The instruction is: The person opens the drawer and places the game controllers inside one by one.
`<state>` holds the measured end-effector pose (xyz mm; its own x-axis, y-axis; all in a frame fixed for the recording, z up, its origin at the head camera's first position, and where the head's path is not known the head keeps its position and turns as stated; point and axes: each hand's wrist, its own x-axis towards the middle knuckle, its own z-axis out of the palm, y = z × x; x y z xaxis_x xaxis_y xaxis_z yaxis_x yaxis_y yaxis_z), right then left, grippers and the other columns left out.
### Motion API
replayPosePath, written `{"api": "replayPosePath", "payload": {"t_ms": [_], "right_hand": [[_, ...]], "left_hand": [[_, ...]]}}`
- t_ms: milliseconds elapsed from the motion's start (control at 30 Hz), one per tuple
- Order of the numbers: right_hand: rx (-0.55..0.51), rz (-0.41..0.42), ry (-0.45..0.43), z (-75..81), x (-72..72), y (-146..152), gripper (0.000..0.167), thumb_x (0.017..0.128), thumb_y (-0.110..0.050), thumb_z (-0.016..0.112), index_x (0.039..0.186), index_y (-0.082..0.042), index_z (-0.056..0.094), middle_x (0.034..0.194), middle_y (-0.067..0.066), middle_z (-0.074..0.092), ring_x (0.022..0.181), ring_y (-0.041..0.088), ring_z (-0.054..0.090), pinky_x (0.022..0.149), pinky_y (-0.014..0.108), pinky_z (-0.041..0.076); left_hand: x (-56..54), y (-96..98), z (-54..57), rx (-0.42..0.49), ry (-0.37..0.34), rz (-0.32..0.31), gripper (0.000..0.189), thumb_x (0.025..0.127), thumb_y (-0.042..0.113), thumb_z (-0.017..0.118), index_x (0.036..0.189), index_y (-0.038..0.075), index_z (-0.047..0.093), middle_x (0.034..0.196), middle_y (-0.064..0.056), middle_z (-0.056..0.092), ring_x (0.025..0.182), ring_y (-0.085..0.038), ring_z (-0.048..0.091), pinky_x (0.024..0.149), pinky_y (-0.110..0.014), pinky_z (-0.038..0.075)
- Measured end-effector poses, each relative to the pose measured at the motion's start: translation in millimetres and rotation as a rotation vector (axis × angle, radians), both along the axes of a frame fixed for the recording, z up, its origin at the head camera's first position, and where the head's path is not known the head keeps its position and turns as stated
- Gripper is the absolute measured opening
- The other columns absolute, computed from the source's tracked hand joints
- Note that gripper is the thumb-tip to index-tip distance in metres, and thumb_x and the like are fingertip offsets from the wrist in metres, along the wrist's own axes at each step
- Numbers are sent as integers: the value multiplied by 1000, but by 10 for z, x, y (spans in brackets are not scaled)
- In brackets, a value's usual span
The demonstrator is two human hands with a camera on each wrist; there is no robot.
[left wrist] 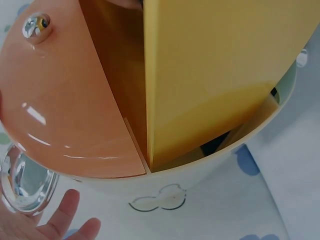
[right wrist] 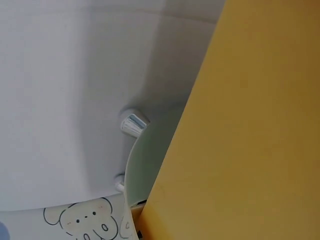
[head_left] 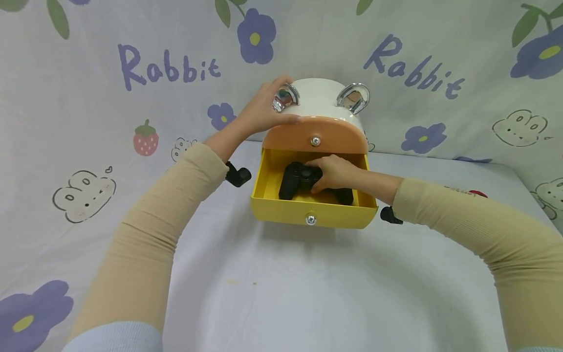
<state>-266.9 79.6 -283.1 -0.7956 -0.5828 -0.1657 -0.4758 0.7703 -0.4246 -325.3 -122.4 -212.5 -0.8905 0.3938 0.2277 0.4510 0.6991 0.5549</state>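
Observation:
A round-topped storage box has a white top point(head_left: 318, 90), silver ear-like loops and an orange upper drawer point(head_left: 292, 136). Below, its yellow drawer point(head_left: 281, 210) is pulled out. My left hand point(head_left: 266, 110) rests at the box's upper left, thumb on the orange front and fingers about the left silver loop point(head_left: 288, 98). In the left wrist view some of its fingers point(left wrist: 65, 207) stretch out beside the box. Inside the yellow drawer lies a black game controller point(head_left: 289, 183). My right hand point(head_left: 336, 172) reaches in and grips its middle, hiding part of it.
Silver knobs point(head_left: 311, 220) stick out of both drawer fronts. Short silver feet point(right wrist: 134, 123) stand beneath the box. A white cloth point(head_left: 281, 293) covers the table, and a patterned cloth point(head_left: 176, 107) with rabbits and flowers hangs behind.

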Motion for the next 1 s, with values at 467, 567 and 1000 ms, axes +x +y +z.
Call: {"api": "replayPosePath", "payload": {"t_ms": [467,567,1000], "right_hand": [[-5,37,54,160,68,99,44,82,-15,67,123,-3,56,120,12,59,108,25,52,98,39,39],[-43,43,64,227,106,146,42,83,-14,67,122,-4,57,120,12,60,107,25,53,96,39,41],[-323,53,-5,484,615,347,29,84,-10,65,112,-5,62,73,3,58,64,16,51,61,26,45]], "left_hand": [[-44,21,-11,5,10,-9,82,72,44,74,137,21,31,137,-4,34,125,-19,31,105,-42,29],[-51,28,-13,8,10,-10,82,72,43,74,137,20,31,136,-5,35,124,-19,32,105,-41,29],[-48,59,-3,0,-2,12,85,72,43,74,140,21,28,141,-5,31,127,-21,30,106,-43,28]]}}
